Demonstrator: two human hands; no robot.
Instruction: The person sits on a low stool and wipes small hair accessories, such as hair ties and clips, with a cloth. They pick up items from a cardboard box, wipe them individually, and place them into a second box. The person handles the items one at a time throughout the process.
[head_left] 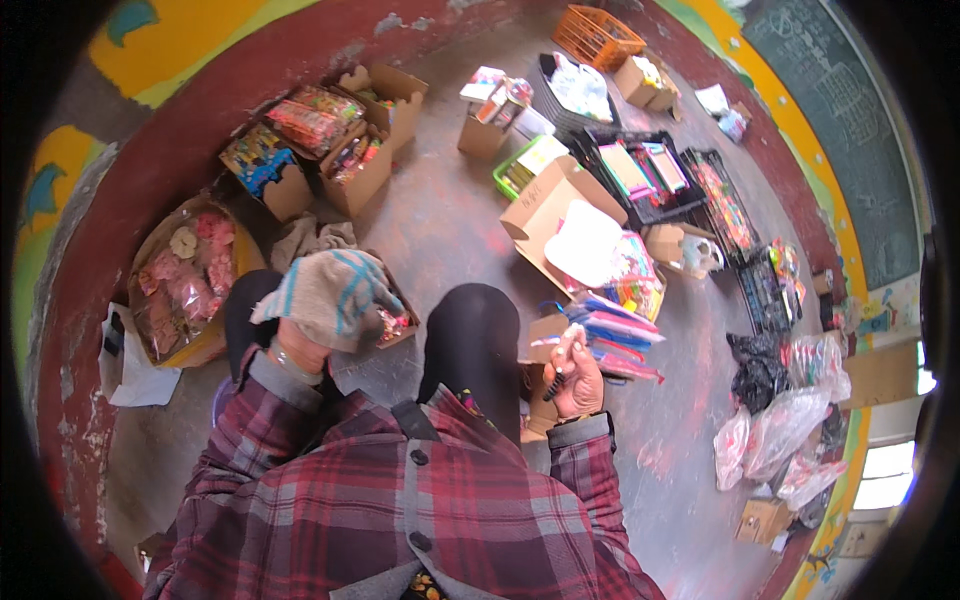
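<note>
The left hand (296, 345) clamps a grey, blue-striped cloth (330, 290); the right hand (575, 385) pinches a slim black marker (560, 372), which could slip to the floor (440, 215).

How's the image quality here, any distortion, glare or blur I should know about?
Head view: strong fisheye bending, with a black rim around the frame; daylight blows out the window at lower right; the left hand with its grey cloth and the right hand with a dark marker look reasonably sharp.
</note>
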